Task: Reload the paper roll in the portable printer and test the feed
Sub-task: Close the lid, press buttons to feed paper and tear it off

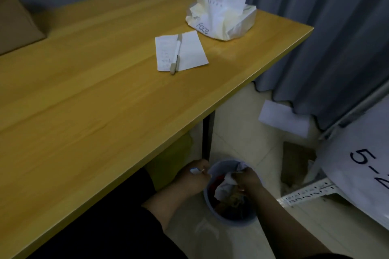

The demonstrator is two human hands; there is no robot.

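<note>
Both hands are reaching down to a round grey waste bin (231, 222) that is standing on the tiled floor, just beside the dark leg (207, 134) of the desk (84, 94). The left hand (192, 178) is hovering at the bin's near rim, its grip closing in a pinch on a small white-and-blue piece (194, 170) – too small and blurred to identify. The right hand (249, 181) is dipping into the bin's mouth, its fingers curling around crumpled white paper (226, 184) that is lying on top of the darker rubbish. On the desk a printed paper slip (189, 48) is lying flat, with a white pen (176, 54) resting lengthwise across it. Just behind the slip, near the far corner, a soft tissue pack (221, 14) is sitting with a tissue sticking up from it. A brown cardboard box (16, 23) is standing at the desk's left edge. A grey curtain (326, 27) is hanging behind the desk – a loose white sheet (284, 119) is lying on the floor at its hem. To the right a white board (362, 174) marked with dark figures is leaning over a perforated metal rail (309, 192).
</note>
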